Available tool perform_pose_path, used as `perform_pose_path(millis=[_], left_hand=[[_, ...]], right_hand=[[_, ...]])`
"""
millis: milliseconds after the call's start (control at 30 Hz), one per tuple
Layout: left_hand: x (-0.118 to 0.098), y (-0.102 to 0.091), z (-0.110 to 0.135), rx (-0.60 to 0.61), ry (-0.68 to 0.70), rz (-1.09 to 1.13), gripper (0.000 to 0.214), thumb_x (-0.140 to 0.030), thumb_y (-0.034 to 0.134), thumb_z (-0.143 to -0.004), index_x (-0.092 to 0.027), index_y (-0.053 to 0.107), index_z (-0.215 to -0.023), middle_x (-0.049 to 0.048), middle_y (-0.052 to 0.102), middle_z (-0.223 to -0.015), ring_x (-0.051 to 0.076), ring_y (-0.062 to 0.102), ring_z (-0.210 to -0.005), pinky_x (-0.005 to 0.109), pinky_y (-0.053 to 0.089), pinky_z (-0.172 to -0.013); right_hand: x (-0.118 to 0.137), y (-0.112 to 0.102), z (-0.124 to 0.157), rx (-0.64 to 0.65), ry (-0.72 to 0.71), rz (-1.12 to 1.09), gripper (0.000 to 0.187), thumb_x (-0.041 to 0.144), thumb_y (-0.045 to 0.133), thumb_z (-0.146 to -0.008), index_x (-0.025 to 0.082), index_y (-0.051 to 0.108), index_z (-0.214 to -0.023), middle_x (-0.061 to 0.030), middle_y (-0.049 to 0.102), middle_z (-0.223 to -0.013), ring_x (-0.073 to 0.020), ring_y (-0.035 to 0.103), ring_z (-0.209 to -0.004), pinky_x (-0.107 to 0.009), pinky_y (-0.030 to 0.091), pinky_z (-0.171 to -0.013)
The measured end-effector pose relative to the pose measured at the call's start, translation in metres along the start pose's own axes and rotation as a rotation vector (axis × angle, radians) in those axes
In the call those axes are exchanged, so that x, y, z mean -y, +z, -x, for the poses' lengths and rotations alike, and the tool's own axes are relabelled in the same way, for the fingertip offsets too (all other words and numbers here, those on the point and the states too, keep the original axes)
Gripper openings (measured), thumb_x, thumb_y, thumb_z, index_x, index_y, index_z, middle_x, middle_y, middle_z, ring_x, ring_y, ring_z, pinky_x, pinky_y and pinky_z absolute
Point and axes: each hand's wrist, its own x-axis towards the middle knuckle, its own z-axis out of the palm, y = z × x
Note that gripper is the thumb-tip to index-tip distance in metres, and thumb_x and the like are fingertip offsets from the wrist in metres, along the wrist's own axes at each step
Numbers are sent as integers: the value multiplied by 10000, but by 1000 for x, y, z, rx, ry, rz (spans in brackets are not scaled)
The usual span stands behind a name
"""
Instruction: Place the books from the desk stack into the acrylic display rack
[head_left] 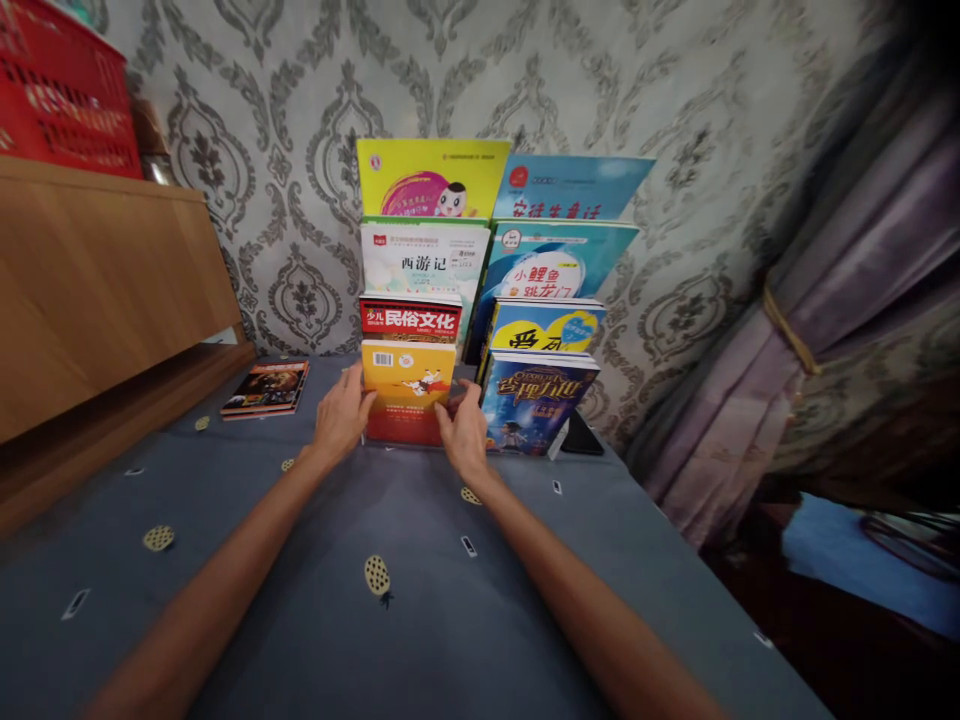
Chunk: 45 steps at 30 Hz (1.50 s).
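An orange and red book (409, 395) stands upright at the front of the left column of books. My left hand (342, 412) grips its left edge, with the thumb on the front and the fingers partly hidden behind. My right hand (463, 432) holds the opposite edge in the same way. Directly behind it rise a red-topped book (412, 317), a white book (424, 258) and a tall yellow-green book (433, 175). To the right, a dark blue book (534, 405) fronts a second column, with a yellow and blue book (547, 328) behind it.
A thin stack of books (265, 388) lies flat on the patterned blue-grey cloth (300, 580) at left. A flat black object (582, 437) sits beside the right column. Patterned wallpaper backs the books; a wooden cabinet (112, 270) bearing a red basket (67, 95) borders the left, a curtain (739, 380) the right.
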Motion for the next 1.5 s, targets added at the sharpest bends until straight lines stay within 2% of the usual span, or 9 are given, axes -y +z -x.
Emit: perform_pose_path(millis=[200,367,633,933,1233,1500], left_hand=[[0,0,0,9,-12,2,431,-180,548,-935,-165,434,-1351,99,671,-1096,253,660,-991,332,506,-809],[0,2,1,-16,-10,34,406,-178,558,-924,-171,457,-1317,96,672,-1079,249,660,-975,330,501,-809],[2,5,1,-19,-31,79,412,-161,560,-913,-221,456,-1307,45,675,-982,219,660,-928,318,496,-807],[2,1,2,35,-52,63,459,-172,547,-928,-171,410,-1366,95,693,-1101,240,664,-1026,337,506,-831],[1,-4,1,48,-80,49,491,-241,545,-933,-173,383,-1392,99,700,-1105,254,680,-1040,339,517,-815],[-3,-7,4,5,-46,32,511,-301,542,-920,-174,377,-1388,131,655,-1224,267,649,-1112,351,531,-845]], right_hand=[[1,-3,-3,47,-32,26,594,219,533,-853,150,420,-1432,-85,678,-920,-266,643,-837,-420,522,-805],[-2,-6,-11,110,-26,32,591,207,565,-817,168,514,-1405,-66,706,-890,-243,642,-782,-392,526,-770],[-1,-8,-11,116,-13,-9,583,202,572,-813,178,551,-1396,-51,695,-829,-230,625,-738,-364,514,-724],[4,-9,-10,115,-12,20,585,218,556,-817,161,544,-1398,-81,709,-912,-247,643,-787,-393,525,-770],[2,-10,-3,132,23,61,677,222,525,-844,119,393,-1500,-109,714,-932,-289,672,-860,-437,535,-809],[3,-13,3,130,17,40,663,228,527,-864,129,360,-1497,-121,716,-967,-300,677,-907,-454,534,-849]])
